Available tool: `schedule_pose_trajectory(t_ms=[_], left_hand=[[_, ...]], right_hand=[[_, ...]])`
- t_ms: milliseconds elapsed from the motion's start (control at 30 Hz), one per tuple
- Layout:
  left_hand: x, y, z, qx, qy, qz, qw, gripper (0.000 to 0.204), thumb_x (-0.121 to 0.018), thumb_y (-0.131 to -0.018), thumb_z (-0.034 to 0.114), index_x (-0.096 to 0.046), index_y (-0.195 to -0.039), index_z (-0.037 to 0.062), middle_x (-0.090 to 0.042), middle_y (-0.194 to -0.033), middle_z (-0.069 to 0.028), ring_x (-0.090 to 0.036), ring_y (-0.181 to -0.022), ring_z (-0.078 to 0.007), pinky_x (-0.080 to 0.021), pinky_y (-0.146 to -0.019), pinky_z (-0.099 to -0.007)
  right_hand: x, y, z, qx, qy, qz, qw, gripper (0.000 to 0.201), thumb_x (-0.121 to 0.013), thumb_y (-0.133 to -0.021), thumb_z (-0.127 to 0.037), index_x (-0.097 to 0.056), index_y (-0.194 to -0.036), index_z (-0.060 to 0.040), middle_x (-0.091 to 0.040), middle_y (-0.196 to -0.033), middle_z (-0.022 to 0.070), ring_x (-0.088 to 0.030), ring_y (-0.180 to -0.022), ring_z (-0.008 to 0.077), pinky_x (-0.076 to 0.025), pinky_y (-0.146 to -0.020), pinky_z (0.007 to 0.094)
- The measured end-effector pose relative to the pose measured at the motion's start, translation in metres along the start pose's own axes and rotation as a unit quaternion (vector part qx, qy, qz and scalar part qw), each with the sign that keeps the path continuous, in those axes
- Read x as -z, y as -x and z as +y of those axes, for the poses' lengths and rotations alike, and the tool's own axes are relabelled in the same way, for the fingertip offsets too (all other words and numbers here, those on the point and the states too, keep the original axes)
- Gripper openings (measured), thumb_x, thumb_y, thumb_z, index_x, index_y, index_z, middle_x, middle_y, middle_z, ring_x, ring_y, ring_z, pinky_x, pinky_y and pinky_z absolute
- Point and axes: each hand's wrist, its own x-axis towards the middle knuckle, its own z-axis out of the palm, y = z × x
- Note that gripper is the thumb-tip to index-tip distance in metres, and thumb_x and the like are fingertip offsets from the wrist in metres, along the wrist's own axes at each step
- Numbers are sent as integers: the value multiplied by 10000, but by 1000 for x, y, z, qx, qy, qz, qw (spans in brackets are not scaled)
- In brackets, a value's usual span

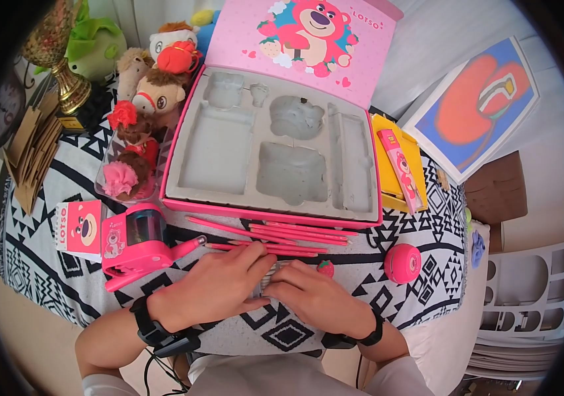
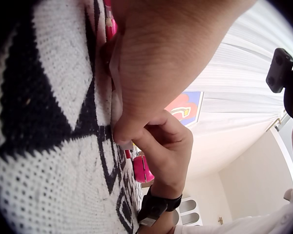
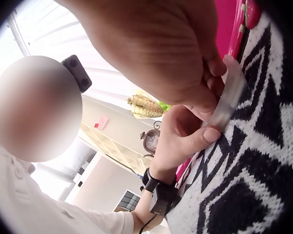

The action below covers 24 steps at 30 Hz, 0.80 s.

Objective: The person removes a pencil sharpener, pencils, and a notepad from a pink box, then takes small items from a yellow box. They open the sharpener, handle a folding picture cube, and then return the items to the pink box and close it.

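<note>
Both hands meet at the front middle of the table over a small translucent, whitish flat piece (image 3: pixel 229 100) that looks like clear plastic. My left hand (image 1: pixel 222 287) grips it from the left, its thumb (image 3: pixel 205 139) along the near edge. From the right, my right hand (image 1: pixel 318 297) pinches it with curled fingers. In the head view most of the piece is covered by the fingers, leaving a ribbed whitish strip (image 1: pixel 267 277) between the hands. Just beyond lie several pink pencils (image 1: pixel 302 232), and a strawberry-shaped eraser (image 1: pixel 325 268) sits close to the right fingers.
An open pink box (image 1: pixel 255 125) with a grey moulded tray stands behind the pencils. To the left are a pink crank sharpener (image 1: pixel 137 241), a small notepad (image 1: pixel 78 228) and plush toys (image 1: pixel 156 92). A round pink case (image 1: pixel 402 263) and yellow folder (image 1: pixel 381 165) lie right.
</note>
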Motion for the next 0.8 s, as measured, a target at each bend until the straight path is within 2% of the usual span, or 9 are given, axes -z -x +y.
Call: schedule_pose_trajectory(t_ms=[167, 267, 333, 367, 433, 467, 567, 633, 800], left_hand=[[0, -1, 0, -1, -1, -5, 1000, 616, -793, -695, 302, -532, -1172, 14, -499, -1031, -95, -613, -843, -246, -534, -626, -338], [1, -1, 1, 0, -6, -2, 1000, 615, -792, -696, 304, -535, -1172, 11, -499, -1037, -97, -614, -845, -247, -534, -626, -339], [2, -1, 1, 3, -10, -9, 1000, 614, -791, -698, 305, -539, -1172, 9, -499, -1041, -98, -613, -857, -245, -535, -633, -338], [2, -1, 1, 3, -9, -9, 1000, 614, -791, -698, 305, -539, -1172, 9, -499, -1041, -98, -613, -857, -245, -535, -633, -338], [1, -1, 1, 1, -8, -2, 1000, 611, -789, -700, 305, -541, -1172, 8, -499, -1040, -98, -614, -860, -243, -536, -638, -337], [2, -1, 1, 1, -9, -2, 1000, 611, -789, -700, 305, -541, -1172, 8, -499, -1040, -98, -614, -860, -243, -536, -638, -337], [3, -2, 2, -9, -4, -13, 1000, 583, -772, -707, 268, -517, -1141, -26, -496, -1035, -112, -583, -909, -240, -534, -653, -322], [5, -3, 2, -7, -9, -15, 1000, 577, -769, -711, 273, -522, -1139, -25, -496, -1030, -110, -582, -906, -235, -535, -654, -318], [2, -1, 1, -6, -10, -15, 1000, 592, -770, -720, 294, -533, -1167, -14, -505, -1038, -102, -597, -887, -233, -532, -649, -321]], right_hand=[[5, 0, 1, 2, -21, -7, 1000, 297, -638, -708, 45, -609, -991, -43, -563, -995, 92, -545, -913, 289, -477, -788, 331], [30, 5, 4, -24, 1, 33, 999, 334, -639, -686, 43, -604, -1010, -29, -555, -996, 99, -539, -943, 293, -481, -789, 366], [49, 12, 8, -129, 53, 168, 976, 234, -674, -737, 25, -635, -962, -23, -601, -926, 108, -590, -856, 288, -499, -733, 360], [55, 18, 8, -129, 54, 168, 976, 234, -674, -737, 25, -635, -962, -23, -601, -926, 108, -590, -856, 288, -499, -733, 360], [64, 26, 10, -356, 39, 174, 917, 150, -683, -787, -6, -649, -933, -10, -624, -862, 123, -619, -734, 286, -509, -664, 357], [63, 30, 14, -356, 39, 174, 918, 150, -683, -787, -6, -649, -933, -10, -624, -862, 123, -619, -734, 286, -509, -664, 357], [54, 39, 28, -377, 102, 178, 903, 154, -698, -777, -9, -661, -925, 5, -625, -827, 113, -608, -656, 203, -484, -597, 315], [51, 37, 31, -388, 94, 172, 900, 142, -697, -778, -23, -636, -904, 2, -631, -882, 141, -649, -728, 291, -510, -636, 363], [49, 40, 40, -378, 77, 192, 902, 128, -696, -764, -6, -620, -867, 11, -627, -866, 149, -656, -741, 297, -509, -638, 365]])
